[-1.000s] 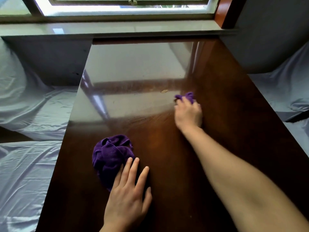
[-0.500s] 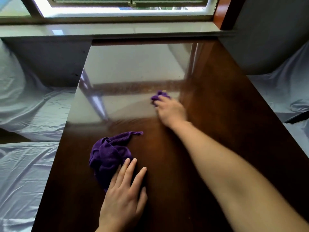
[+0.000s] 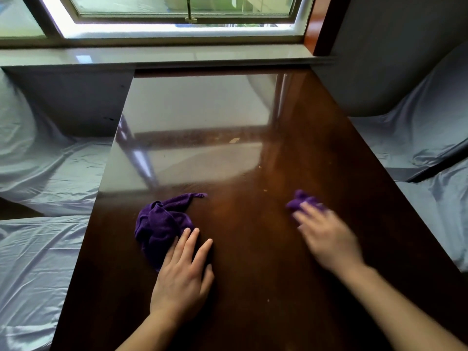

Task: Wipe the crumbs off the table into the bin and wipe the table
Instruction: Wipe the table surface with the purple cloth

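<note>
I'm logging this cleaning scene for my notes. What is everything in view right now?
table: one, dark glossy brown, centre, running up to the sill
cloths: two, purple; one bunched by the left hand, one under the right hand
crumbs: a few, pale; the largest mid-table
window: one, pale frame, top
sill: one, grey, beyond the table
sheets: pale blue, both sides
left hand: flat, fingertips on cloth
right hand: blurred, on cloth

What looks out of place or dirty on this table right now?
A pale crumb lies mid-table, with smaller specks nearer the right hand. Each hand presses a purple cloth: the left hand a bunched one, the right a smaller wad.
</note>
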`<action>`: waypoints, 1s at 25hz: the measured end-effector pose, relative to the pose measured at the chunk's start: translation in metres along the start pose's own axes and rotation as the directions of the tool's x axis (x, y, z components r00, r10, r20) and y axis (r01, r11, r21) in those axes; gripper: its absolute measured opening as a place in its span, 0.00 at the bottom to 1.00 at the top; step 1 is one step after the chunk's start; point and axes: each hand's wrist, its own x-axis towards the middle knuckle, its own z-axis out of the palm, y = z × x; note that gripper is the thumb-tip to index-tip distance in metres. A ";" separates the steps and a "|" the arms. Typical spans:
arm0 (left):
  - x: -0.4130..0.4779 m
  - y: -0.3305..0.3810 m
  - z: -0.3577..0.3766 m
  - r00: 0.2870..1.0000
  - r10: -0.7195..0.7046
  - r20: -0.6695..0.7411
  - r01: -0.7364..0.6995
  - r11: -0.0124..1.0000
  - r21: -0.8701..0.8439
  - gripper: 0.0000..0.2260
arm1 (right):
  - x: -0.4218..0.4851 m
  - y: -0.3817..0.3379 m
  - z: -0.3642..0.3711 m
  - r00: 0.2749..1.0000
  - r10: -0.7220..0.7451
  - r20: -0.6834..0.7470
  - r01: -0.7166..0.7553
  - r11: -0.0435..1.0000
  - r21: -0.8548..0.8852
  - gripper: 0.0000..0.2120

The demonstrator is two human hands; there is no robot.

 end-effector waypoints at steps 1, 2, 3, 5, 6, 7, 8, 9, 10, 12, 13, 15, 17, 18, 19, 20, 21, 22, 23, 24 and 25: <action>0.000 0.000 0.001 1.000 0.003 -0.003 -0.003 1.000 0.005 0.25 | 0.006 0.040 -0.004 0.978 0.207 -0.006 -0.207 0.978 -0.021 0.25; 0.000 0.000 0.002 1.000 0.011 -0.008 -0.011 1.000 0.010 0.24 | 0.008 0.073 -0.004 0.913 0.407 -0.042 -0.406 0.914 0.016 0.24; 0.001 0.000 0.004 0.999 0.020 -0.025 -0.020 1.000 0.016 0.24 | 0.008 0.090 -0.004 0.834 0.550 -0.040 -0.548 0.835 0.057 0.21; 0.000 0.001 0.006 0.999 0.028 -0.042 -0.027 0.999 0.032 0.25 | 0.008 0.071 -0.006 0.773 0.632 -0.057 -0.625 0.773 0.107 0.19; 0.000 0.001 0.007 0.999 0.028 -0.045 -0.027 0.999 0.037 0.25 | 0.004 0.051 -0.002 0.790 0.608 -0.079 -0.597 0.792 0.128 0.18; 0.000 0.001 0.007 0.998 0.028 -0.051 -0.026 0.999 0.038 0.25 | -0.004 0.027 0.001 0.827 0.552 -0.104 -0.536 0.831 0.151 0.17; 0.000 0.000 0.008 0.998 0.027 -0.051 -0.025 0.999 0.039 0.25 | -0.017 -0.003 0.003 0.874 0.474 -0.109 -0.461 0.878 0.127 0.18; 0.000 -0.001 0.009 0.999 0.026 -0.043 -0.024 0.999 0.043 0.25 | -0.035 -0.035 0.005 0.923 0.378 -0.071 -0.372 0.925 0.083 0.20; 0.000 0.000 0.009 0.999 0.026 -0.038 -0.024 0.999 0.049 0.25 | -0.060 -0.066 0.008 0.960 0.281 -0.022 -0.279 0.958 0.062 0.21; 0.000 0.002 0.008 0.999 0.028 -0.034 -0.025 0.997 0.070 0.25 | -0.117 -0.114 0.013 0.988 0.152 0.018 -0.153 0.978 0.142 0.20; -0.002 0.004 0.005 0.999 0.036 -0.023 -0.034 0.996 0.085 0.26 | -0.138 -0.121 0.010 0.998 0.064 -0.006 -0.062 0.984 0.168 0.19; -0.011 0.008 -0.003 0.997 0.078 0.022 -0.080 0.991 0.105 0.26 | -0.158 -0.101 -0.009 0.997 -0.083 0.002 0.082 0.987 0.136 0.19; -0.033 0.009 -0.009 0.989 0.139 0.056 -0.144 0.983 0.112 0.27 | -0.168 -0.059 -0.023 0.997 -0.061 0.056 0.062 0.998 -0.010 0.26; -0.050 0.006 -0.012 0.986 0.159 0.057 -0.165 0.981 0.105 0.26 | -0.175 -0.032 -0.026 0.997 0.007 0.079 -0.002 0.998 -0.059 0.31; -0.066 0.000 -0.013 0.985 0.164 0.050 -0.168 0.981 0.092 0.26 | -0.179 -0.011 -0.027 0.985 0.148 0.084 -0.145 0.989 -0.039 0.33; -0.085 -0.009 -0.016 0.988 0.150 0.038 -0.153 0.985 0.084 0.26 | -0.183 -0.002 -0.027 0.937 0.346 0.054 -0.346 0.938 0.004 0.30; -0.102 -0.019 -0.018 0.992 0.124 0.022 -0.126 0.989 0.082 0.25 | -0.182 -0.004 -0.027 0.844 0.535 0.032 -0.536 0.842 0.056 0.24; -0.118 -0.030 -0.020 0.996 0.089 0.013 -0.089 0.993 0.082 0.25 | -0.178 -0.020 -0.028 0.758 0.652 0.007 -0.649 0.754 0.102 0.19; -0.132 -0.040 -0.022 0.999 0.049 0.009 -0.050 0.995 0.082 0.26 | -0.175 -0.044 -0.024 0.724 0.690 0.016 -0.685 0.715 0.137 0.18; -0.142 -0.047 -0.023 1.000 0.010 0.014 -0.011 0.997 0.082 0.26 | -0.171 -0.075 -0.021 0.752 0.659 0.021 -0.655 0.743 0.139 0.17; -0.152 -0.051 -0.024 0.999 -0.025 0.024 0.023 0.996 0.081 0.26 | -0.169 -0.112 -0.020 0.812 0.583 0.012 -0.578 0.803 0.146 0.17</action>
